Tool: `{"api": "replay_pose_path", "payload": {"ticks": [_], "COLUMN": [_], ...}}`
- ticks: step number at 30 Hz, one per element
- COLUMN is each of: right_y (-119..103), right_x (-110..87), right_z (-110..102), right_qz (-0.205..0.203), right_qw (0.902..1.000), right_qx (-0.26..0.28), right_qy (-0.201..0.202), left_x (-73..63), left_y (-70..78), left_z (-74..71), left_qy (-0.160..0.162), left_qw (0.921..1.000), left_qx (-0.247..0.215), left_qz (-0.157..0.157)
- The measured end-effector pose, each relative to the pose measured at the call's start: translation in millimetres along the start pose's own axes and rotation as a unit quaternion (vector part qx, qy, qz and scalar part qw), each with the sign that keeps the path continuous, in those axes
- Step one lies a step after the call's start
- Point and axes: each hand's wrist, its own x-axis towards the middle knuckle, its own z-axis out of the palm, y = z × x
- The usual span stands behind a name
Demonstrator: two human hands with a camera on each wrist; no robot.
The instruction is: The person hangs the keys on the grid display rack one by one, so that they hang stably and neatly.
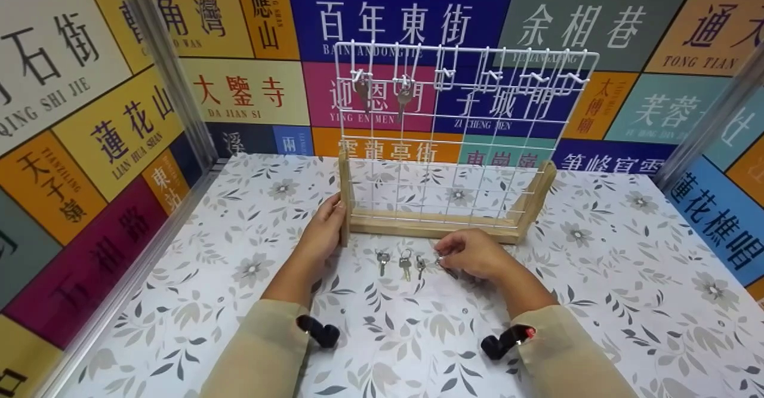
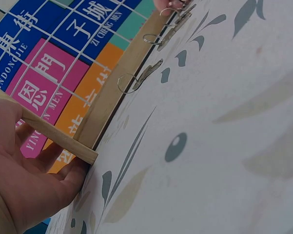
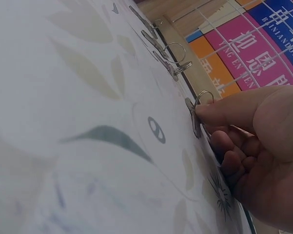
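1. The right hand point(image 1: 474, 256) pinches a ringed key point(image 3: 194, 119) between thumb and forefinger, close to where ring and key join; its other fingers curl beneath.
2. That key is low over the flowered tabletop point(image 1: 382, 338), on the person's side of the rack's wooden bar point(image 1: 430, 225). I can't tell if its tip touches the cloth.
3. Its long axis slants from the fingertips back toward the person and a little rightward, so the ring end lies nearer the rack.
4. The relation that matters, to my eye: the third hook point(image 1: 444, 79) on the wire grid point(image 1: 436, 117) sits well above and beyond the pinch, nearly in line with it; the right hand is the nearer one.
5. Left of the pinch, three loose keys point(image 1: 406, 267) lie in a row, rings toward the rack, blades toward the person.
6. Two hanging keys point(image 1: 404, 96) are on the first and second hooks from the left.
7. The left hand point(image 1: 325, 225) grips the rack's left post point(image 2: 53, 132), well apart from the pinched key.
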Motion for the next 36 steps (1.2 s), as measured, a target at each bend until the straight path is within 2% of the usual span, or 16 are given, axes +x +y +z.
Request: {"api": "replay_pose_path", "payload": {"ticks": [8, 17, 21, 25, 31, 36], "right_y": [-2, 0, 1, -3, -18, -32], "right_x": [-3.5, -3.4, -2.2, -2.5, -5.8, -10.0], "right_z": [0, -5, -6, -8, -15, -21], "right_qz": [0.044, 0.034, 0.014, 0.013, 0.029, 0.024], "right_qw": [0.999, 0.9993, 0.9994, 0.9993, 0.9954, 0.9921], "right_qx": [0.002, -0.012, -0.02, 0.003, 0.084, 0.109], "right_qy": [0.003, 0.013, 0.025, 0.034, 0.036, 0.058], "left_x": [1.0, 0.7, 0.5, 1.6, 2.9, 3.0], "left_y": [-0.4, 0.9, 1.3, 0.5, -1.5, -1.1], "left_z": [0.2, 0.5, 0.9, 1.0, 0.0, 0.3], "left_qy": [-0.001, 0.002, 0.006, 0.007, 0.004, 0.005], "left_qw": [1.0, 1.0, 0.9999, 0.9999, 0.9997, 0.9997], "left_qx": [0.004, 0.006, 0.011, 0.013, 0.022, 0.023], "left_qz": [0.003, -0.007, -0.011, -0.008, 0.006, 0.0]}}
